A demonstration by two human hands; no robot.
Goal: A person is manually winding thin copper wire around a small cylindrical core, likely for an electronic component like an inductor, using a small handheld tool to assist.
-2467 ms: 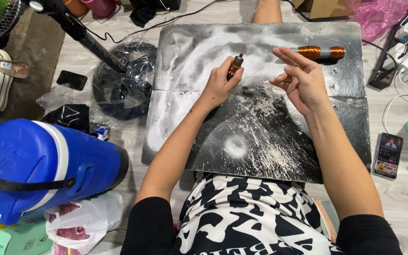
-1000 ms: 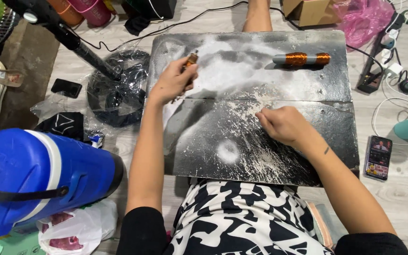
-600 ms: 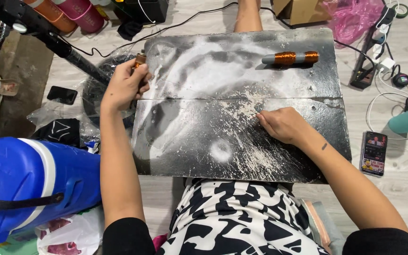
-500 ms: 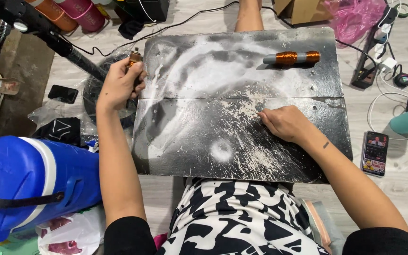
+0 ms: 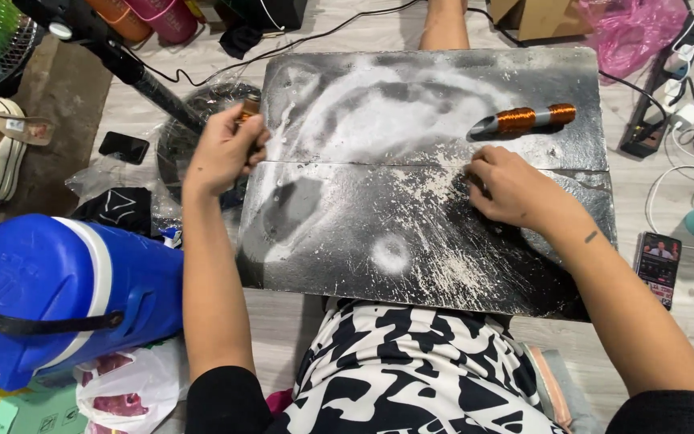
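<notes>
Here, one dark powder-dusted board (image 5: 411, 233) across the lap | one blue cooler (image 5: 58, 289) at left | one green package (image 5: 2, 406) at bottom-left corner | left hand (image 5: 222, 153) closed around one small brown tool (image 5: 247, 107) at the board's left edge | right hand (image 5: 512, 189) curled, fingertips pressed on the board | one copper-wound spool (image 5: 524, 120) just beyond it | one phone (image 5: 658, 265) at right
</notes>
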